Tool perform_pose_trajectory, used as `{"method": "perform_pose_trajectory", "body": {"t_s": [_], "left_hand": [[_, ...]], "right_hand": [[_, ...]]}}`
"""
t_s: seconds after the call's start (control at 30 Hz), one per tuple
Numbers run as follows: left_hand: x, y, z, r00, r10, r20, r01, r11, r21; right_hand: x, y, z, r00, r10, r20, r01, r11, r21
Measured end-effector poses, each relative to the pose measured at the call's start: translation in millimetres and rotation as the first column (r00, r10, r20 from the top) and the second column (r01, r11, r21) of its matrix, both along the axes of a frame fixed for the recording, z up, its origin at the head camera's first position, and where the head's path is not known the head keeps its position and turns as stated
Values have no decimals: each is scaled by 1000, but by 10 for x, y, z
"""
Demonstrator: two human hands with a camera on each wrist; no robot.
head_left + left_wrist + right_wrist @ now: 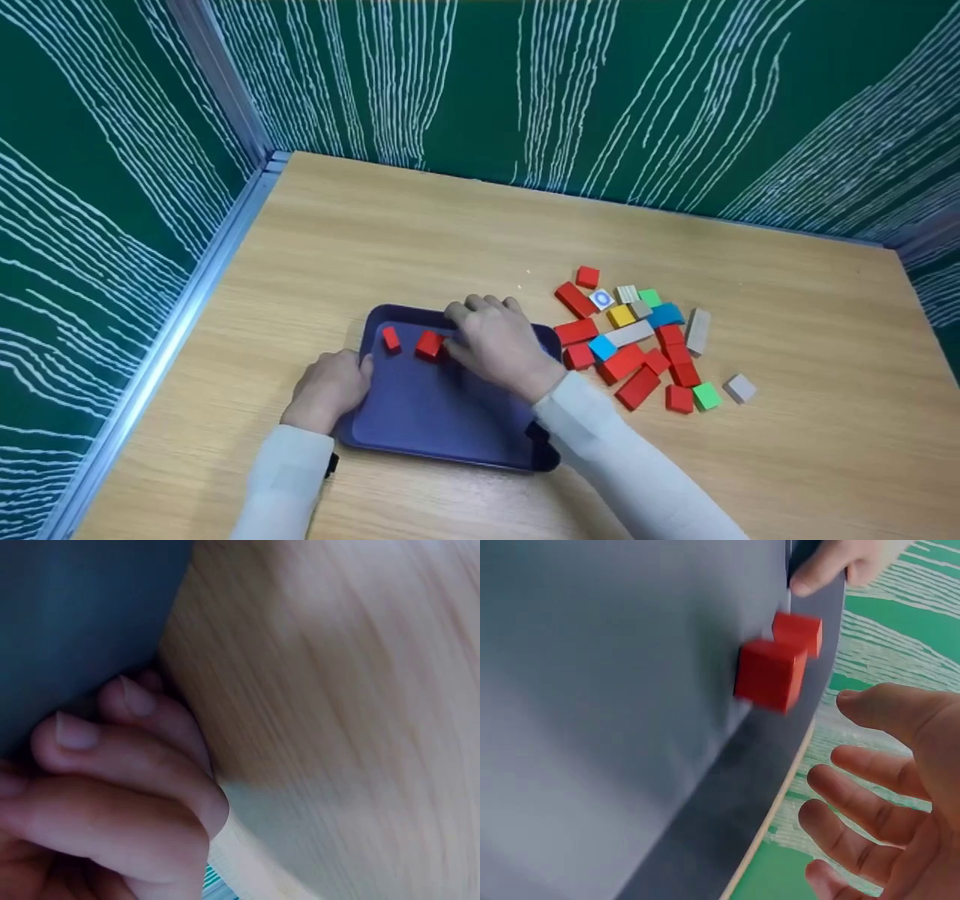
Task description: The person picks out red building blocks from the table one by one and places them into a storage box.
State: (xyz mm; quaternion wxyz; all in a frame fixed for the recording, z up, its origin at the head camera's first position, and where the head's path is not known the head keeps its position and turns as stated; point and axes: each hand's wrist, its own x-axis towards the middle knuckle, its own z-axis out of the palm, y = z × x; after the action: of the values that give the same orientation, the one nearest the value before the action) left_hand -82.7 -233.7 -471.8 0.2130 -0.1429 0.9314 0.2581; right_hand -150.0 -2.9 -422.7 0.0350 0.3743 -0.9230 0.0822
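A dark blue tray (pixel 442 416) lies on the table with two red blocks inside near its far edge. One is a small red block (pixel 391 340) at the far left corner; beside it sits a larger red block (pixel 429 344). My left hand (pixel 330 388) grips the tray's left rim, and in the left wrist view its curled fingers (pixel 127 757) press against the tray's side. Over the tray's far right part is my right hand (pixel 499 345), just right of the larger block. The right wrist view shows its fingers (pixel 870 817) spread and holding nothing, apart from the larger block (pixel 769 676).
Right of the tray lies a loose group of blocks: several red blocks (pixel 622 363), a yellow block (pixel 620 316), blue pieces (pixel 665 315), green blocks (pixel 706 395) and grey blocks (pixel 698 331). Green panels (pixel 480 90) with wavy white lines stand behind and left of the wooden table (pixel 420 225).
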Motion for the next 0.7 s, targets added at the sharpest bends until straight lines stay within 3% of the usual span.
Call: {"method": "perform_pose_trajectory", "body": {"t_s": [0.3,0.47,0.57,0.7], "left_hand": [[17,10,23,1000,7,9,-7,999,36],[37,4,23,1000,-10,5,10,999,35],[39,0,28,1000,-19,-3,19,1000,24],[23,15,31,1000,-26,-11,26,1000,13]], "right_hand": [[-71,767,101,992,-108,69,112,992,-60],[-95,1192,92,973,-208,99,216,973,-77],[-96,1363,86,961,-253,114,262,962,-76],[-75,1492,49,962,-259,91,265,962,-61]]}}
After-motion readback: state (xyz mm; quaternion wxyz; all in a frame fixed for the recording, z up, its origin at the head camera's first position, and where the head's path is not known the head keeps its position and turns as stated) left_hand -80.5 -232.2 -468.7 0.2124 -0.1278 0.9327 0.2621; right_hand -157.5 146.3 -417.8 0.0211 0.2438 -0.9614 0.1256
